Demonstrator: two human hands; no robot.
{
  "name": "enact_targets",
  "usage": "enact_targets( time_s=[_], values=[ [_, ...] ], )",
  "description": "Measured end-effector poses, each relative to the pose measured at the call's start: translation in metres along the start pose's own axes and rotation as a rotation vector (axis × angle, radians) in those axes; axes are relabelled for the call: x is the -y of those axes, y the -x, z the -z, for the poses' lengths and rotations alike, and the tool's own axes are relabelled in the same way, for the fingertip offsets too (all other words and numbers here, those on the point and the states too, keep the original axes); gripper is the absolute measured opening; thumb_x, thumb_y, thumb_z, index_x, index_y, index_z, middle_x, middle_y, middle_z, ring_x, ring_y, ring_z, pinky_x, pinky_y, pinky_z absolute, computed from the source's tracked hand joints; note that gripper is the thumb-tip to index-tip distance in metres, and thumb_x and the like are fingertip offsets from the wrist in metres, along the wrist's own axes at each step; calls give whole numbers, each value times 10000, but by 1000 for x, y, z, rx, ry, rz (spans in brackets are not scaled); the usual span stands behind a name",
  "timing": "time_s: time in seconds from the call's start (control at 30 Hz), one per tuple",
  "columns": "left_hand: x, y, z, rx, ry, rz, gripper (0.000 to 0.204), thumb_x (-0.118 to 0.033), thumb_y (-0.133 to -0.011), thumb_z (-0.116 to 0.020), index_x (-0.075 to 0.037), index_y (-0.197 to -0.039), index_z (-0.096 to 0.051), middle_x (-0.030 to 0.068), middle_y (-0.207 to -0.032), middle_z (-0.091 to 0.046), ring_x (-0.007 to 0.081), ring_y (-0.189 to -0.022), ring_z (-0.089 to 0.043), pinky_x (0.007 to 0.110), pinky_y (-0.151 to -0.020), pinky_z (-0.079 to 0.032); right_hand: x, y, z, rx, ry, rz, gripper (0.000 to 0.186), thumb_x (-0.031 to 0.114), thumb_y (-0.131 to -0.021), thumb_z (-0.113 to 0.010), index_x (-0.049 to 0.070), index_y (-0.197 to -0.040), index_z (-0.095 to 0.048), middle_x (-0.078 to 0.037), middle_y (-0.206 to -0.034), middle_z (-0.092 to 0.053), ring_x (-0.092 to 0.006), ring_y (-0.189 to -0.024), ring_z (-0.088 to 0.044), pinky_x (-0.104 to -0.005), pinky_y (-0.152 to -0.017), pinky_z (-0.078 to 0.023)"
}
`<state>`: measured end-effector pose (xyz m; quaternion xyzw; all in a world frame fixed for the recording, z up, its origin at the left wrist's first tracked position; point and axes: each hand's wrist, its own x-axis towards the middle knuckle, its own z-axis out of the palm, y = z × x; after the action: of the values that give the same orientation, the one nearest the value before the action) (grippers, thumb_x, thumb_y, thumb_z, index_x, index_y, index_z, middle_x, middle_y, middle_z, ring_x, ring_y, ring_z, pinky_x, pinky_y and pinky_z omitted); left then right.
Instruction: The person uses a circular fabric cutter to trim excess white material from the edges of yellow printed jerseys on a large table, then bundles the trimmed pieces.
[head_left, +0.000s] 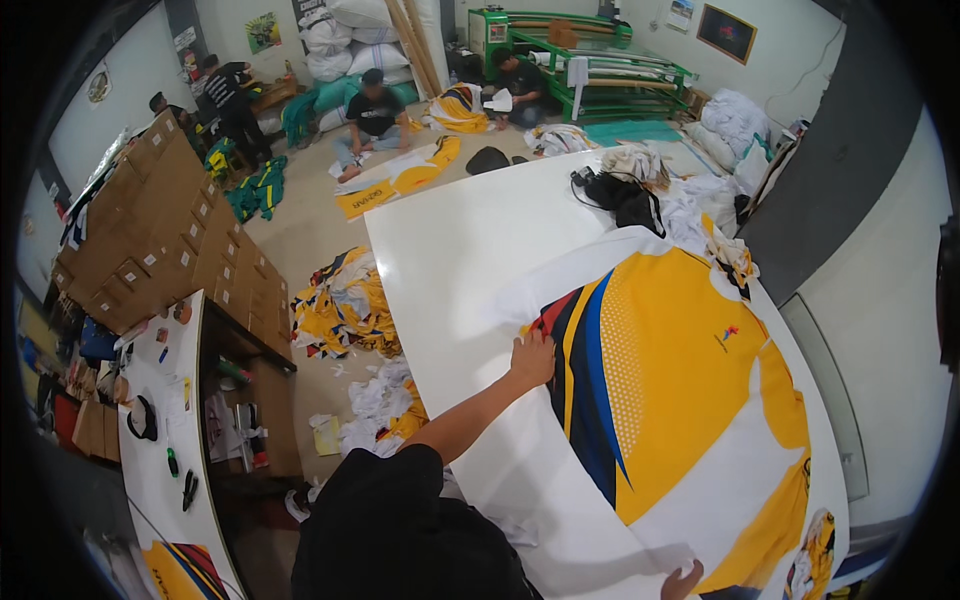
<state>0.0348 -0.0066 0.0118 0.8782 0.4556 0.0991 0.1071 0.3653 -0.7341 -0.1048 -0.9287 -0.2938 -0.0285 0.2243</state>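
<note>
A large printed jersey fabric panel [690,350] is spread on the white table. It is yellow, with red, navy and blue stripes along its left side and white areas around the print. My left hand [533,357] reaches out at the panel's left edge, its fingers curled on the fabric beside the red and navy stripes. At the lower edge of the view, my right hand [683,580] shows only in part. Its fingers bend at the white border near the panel's bottom, and the rest of it is cut off.
Black cloth [628,200] and white fabric heap up at the table's [450,260] far corner. Yellow cloth pieces [350,305] lie on the floor to the left, near stacked cardboard boxes [180,220]. Several people sit or stand farther back, near a green machine [590,65].
</note>
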Motion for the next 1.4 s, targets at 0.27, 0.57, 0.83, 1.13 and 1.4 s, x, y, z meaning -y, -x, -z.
enact_targets(
  time_s=[0.27, 0.57, 0.83, 1.13, 1.4],
  values=[
    [40, 33, -31, 135, 182, -116, 957, -667, -790, -762, -116, -1524, -493, 273, -1615, -375, 503, -1504, -321, 724, -1162, -286, 185, 32, 15, 12, 59, -117, 464, 107, -942, -671, 100, -1403, -616, -246, -1488, -526, -449, -1410, -467, -552, -1175, -390],
    [35, 30, -5, 413, -95, 62, 1183, -819, -818, -642, -234, -1706, -122, 237, -1755, -44, 616, -1547, -105, 826, -1152, -138, 210, 48, 14, 50, 143, -215, 487, 257, -977, -648, 136, -1445, -590, -163, -1548, -485, -381, -1448, -437, -616, -1101, -389],
    [59, 65, 16, 506, -97, 142, 1297, -874, -741, -672, -207, -1705, -116, 239, -1754, -11, 654, -1529, -80, 855, -1117, -172, 225, 91, 35, 113, 154, -262, 508, 280, -991, -634, 101, -1461, -563, -178, -1568, -470, -396, -1450, -432, -627, -1102, -385],
    [64, 81, 16, 511, -89, 160, 1346, -876, -703, -709, -196, -1704, -119, 241, -1754, 9, 663, -1524, -73, 865, -1096, -194, 224, 97, 34, 122, 116, -302, 529, 279, -975, -650, 103, -1466, -560, -186, -1578, -459, -398, -1483, -395, -644, -1120, -356],
    [60, 83, 13, 510, -75, 187, 1381, -878, -678, -730, -209, -1705, -92, 229, -1756, 13, 638, -1540, -51, 841, -1120, -211, 222, 108, 47, 190, 136, -338, 509, 329, -1001, -604, 100, -1453, -568, -166, -1584, -469, -366, -1493, -392, -662, -1124, -341]
  ],
)
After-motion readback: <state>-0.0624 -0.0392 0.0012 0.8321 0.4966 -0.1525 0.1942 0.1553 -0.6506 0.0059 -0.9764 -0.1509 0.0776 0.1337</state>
